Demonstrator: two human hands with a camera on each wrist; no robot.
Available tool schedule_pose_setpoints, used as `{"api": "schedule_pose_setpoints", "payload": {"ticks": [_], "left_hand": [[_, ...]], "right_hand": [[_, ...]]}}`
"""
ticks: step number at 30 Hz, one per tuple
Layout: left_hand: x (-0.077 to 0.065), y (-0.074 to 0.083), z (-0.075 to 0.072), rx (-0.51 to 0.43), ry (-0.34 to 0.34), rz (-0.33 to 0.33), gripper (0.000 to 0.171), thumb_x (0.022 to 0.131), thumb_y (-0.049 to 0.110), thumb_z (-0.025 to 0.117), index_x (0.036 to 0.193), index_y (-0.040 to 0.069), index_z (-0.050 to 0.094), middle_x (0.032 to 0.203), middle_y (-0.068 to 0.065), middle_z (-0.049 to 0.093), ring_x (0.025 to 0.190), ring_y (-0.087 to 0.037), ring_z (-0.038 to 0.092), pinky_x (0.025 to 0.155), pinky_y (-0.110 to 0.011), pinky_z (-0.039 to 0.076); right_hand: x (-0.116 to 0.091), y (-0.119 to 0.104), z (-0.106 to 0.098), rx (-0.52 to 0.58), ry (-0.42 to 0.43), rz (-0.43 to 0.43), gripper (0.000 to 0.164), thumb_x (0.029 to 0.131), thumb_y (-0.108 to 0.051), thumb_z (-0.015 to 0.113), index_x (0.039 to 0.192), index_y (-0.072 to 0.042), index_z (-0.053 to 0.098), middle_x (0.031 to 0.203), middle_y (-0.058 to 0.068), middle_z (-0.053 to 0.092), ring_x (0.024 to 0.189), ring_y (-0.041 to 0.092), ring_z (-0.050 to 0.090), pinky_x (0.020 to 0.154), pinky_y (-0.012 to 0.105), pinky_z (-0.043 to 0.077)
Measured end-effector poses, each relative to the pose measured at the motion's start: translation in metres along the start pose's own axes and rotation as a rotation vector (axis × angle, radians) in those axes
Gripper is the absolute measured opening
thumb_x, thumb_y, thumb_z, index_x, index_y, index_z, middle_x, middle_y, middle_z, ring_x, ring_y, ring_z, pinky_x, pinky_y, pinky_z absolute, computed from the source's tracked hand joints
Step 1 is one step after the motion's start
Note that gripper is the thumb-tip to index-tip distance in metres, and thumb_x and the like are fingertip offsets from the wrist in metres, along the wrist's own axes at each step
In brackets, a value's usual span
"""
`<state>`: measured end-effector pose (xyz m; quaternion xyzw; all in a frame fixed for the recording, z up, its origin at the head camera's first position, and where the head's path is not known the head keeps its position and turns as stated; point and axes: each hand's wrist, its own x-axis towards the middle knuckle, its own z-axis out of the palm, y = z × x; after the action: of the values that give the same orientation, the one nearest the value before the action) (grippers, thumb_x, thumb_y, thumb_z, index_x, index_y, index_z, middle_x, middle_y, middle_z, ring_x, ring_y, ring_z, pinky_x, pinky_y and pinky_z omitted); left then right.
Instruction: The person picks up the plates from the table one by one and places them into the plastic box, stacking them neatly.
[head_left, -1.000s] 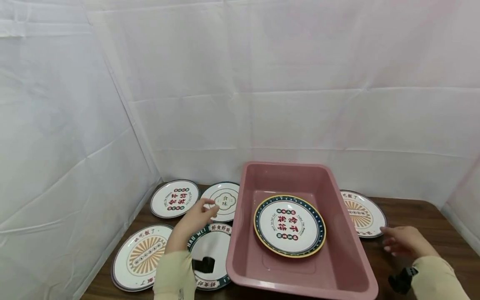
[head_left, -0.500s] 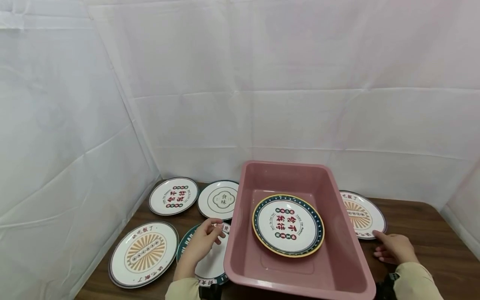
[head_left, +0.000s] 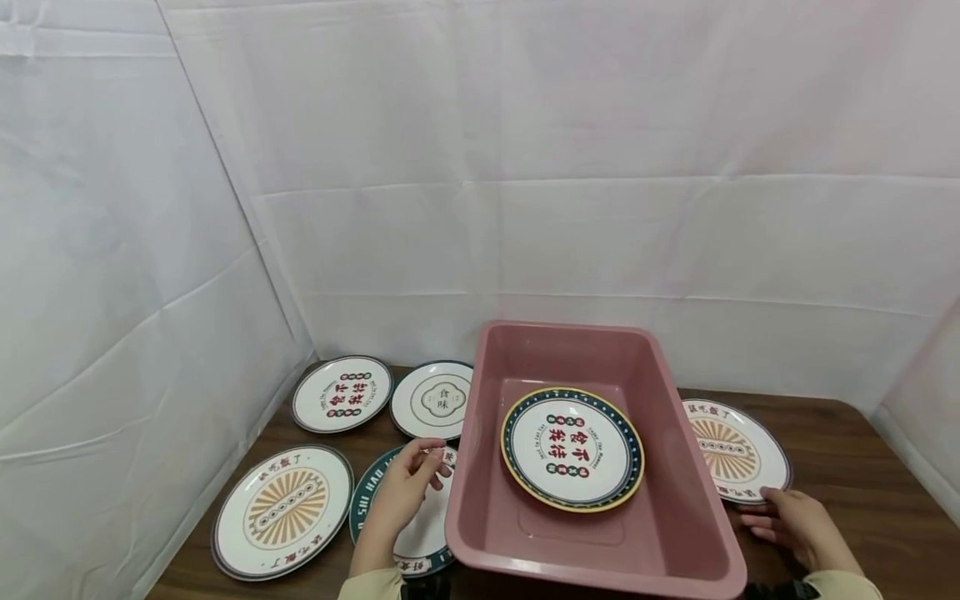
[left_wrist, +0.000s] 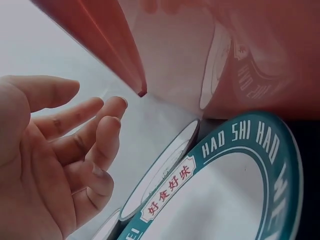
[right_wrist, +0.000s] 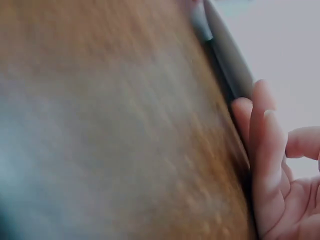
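The left hand point(head_left: 402, 492) is hovering over a green-rimmed plate point(head_left: 432, 525), fingers loosely bent, gripping nothing; past a pink tub point(head_left: 592, 546), a sunburst plate point(head_left: 733, 450) is sitting on or barely above the table point(head_left: 877, 471); the right hand point(head_left: 797, 523) is pinching its near rim, presumably because flatness is leaving only edges graspable; its white top is showing orange rays.

You face a creased white cloth point(head_left: 570, 142) across the upper and middle frame. A white sheet point(head_left: 112, 250) fills its left side; another white panel point(head_left: 933, 417) edges the lower right. Below, you see a dark brown wood-grain table point(head_left: 862, 467) under soft light.
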<state>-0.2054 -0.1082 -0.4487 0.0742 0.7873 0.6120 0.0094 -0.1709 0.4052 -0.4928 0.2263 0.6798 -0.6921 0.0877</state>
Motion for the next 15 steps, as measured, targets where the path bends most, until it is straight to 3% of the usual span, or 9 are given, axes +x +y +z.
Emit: {"api": "schedule_pose_setpoints", "payload": {"ticks": [8,11,15], "left_hand": [[-0.005,0.003,-0.002,-0.015,0.028,-0.003,0.027,0.097,0.015,0.049,0.117,-0.002,0.054,0.081,-0.008,0.063,0.065,-0.015,0.056,0.051,-0.022,0.038],[-0.007,0.007,-0.004,-0.008,0.036,0.011,0.029,0.097,0.018,0.049,0.118,-0.001,0.054,0.082,-0.007,0.063,0.066,-0.015,0.056,0.053,-0.023,0.039],[-0.009,0.011,-0.006,-0.022,0.043,0.015,0.03,0.097,0.02,0.049,0.12,0.0,0.053,0.084,-0.008,0.063,0.068,-0.016,0.056,0.054,-0.024,0.039]], "right_hand": [[-0.019,0.015,0.012,0.013,0.025,-0.089,0.043,0.098,-0.008,0.022,0.124,0.023,0.008,0.076,0.009,0.063,0.068,0.019,0.068,0.064,0.031,0.054],[-0.024,0.021,0.015,0.082,0.078,-0.157,0.036,0.099,-0.009,0.026,0.121,0.018,0.017,0.073,0.008,0.062,0.063,0.019,0.067,0.059,0.031,0.054],[-0.03,0.03,0.018,0.251,0.116,-0.299,0.02,0.099,-0.013,0.038,0.108,0.0,0.027,0.067,0.007,0.064,0.054,0.019,0.064,0.05,0.03,0.052]]}}
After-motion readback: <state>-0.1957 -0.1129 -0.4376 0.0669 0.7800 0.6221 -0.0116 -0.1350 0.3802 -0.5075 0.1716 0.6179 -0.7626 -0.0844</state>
